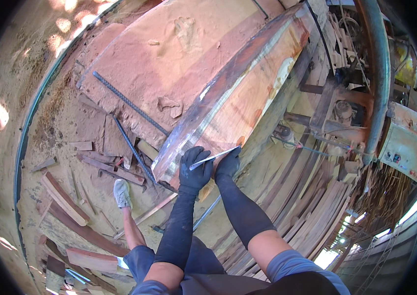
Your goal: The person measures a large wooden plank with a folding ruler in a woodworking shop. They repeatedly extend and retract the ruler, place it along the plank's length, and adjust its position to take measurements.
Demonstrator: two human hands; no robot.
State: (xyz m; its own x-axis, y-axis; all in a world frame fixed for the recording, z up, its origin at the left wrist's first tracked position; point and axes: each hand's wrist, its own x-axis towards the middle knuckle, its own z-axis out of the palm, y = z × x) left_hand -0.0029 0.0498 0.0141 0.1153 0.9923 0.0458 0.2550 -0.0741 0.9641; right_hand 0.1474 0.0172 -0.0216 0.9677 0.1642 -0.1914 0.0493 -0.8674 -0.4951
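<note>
My left hand (195, 169) and my right hand (228, 164), both in dark gloves with dark arm sleeves, are close together at the near end of a long timber slab (235, 105). Between them a thin, pale straight strip that looks like a ruler (216, 156) lies slantwise across the wood. The left hand's fingers curl about its lower left part; those of the right hand close near its upper right end. The slab has a smooth reddish-brown face with pale edge bands and a rough, dark side. Some fingertips are hidden.
A big sawdust-covered timber block (169, 54) lies beyond the slab, with steel bars (129, 103) against it. Offcuts (65, 196) litter the ground at left. Long boards (311, 211) are stacked at right, below a machine frame (339, 113) and a grey control box (404, 140).
</note>
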